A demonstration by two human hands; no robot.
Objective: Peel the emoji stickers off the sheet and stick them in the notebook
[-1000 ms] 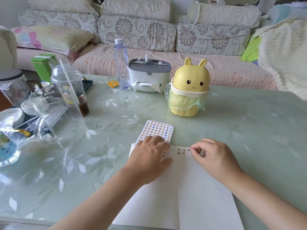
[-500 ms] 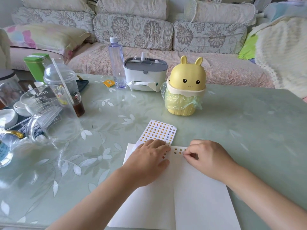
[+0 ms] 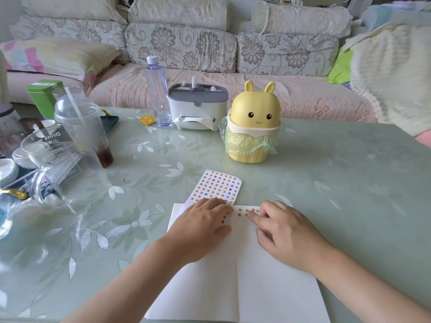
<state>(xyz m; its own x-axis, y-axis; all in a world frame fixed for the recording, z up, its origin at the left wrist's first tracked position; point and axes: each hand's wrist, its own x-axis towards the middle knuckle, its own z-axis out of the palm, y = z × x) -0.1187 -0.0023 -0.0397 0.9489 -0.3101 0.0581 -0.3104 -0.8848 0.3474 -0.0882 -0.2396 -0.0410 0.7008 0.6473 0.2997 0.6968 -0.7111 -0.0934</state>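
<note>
I see the left hand (image 3: 200, 226) lying flat with its fingers straight. It pins the open notebook's (image 3: 268, 290) left page and the near end of the sticker sheet (image 3: 217, 186), probably so that neither slides. The right hand (image 3: 288, 233) grips nothing; its extended index finger (image 3: 251, 215) presses among the stuck stickers (image 3: 253, 210) at the right page's far edge. The sheet lies just beyond the notebook, its long axis running near to far and its far end leaning right.

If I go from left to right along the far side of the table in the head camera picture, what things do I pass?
Green tin → domed plastic cup → water bottle → grey-and-white tissue box → yellow bunny bin.
</note>
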